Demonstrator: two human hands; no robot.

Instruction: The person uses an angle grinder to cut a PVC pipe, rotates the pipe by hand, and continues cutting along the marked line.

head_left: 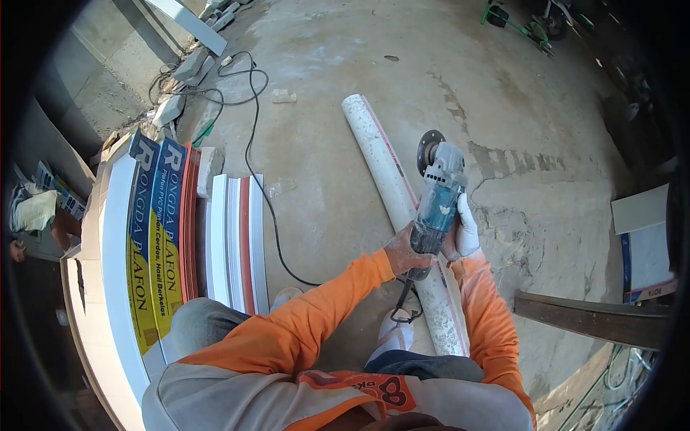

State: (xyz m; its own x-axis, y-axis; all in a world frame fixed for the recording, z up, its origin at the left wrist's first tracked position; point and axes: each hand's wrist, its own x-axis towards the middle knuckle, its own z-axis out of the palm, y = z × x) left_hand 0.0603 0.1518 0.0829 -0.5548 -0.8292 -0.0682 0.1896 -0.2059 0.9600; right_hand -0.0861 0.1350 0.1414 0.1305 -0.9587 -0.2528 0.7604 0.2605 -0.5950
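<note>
A teal and grey angle grinder (437, 205) is held up in front of me, its dark disc (430, 149) at the upper left of the tool head. My left hand (408, 251) is wrapped round the lower, dark part of the body. On the right side, my right hand (463, 231), with a white covering on part of it, grips the tool too. Beneath the grinder a long white pipe (379, 154) with red lettering lies slanting across the concrete floor, partly hidden by the tool and my hands. The grinder's cord hangs from its lower end.
Boxed panels (169, 223) and white strips (233, 237) stand at the left. A black cable (251, 136) snakes over the floor (309, 144). Broken blocks (190, 65) line the wall. A dark beam (575, 312) juts in from the right; part of another person (66, 228) shows far left.
</note>
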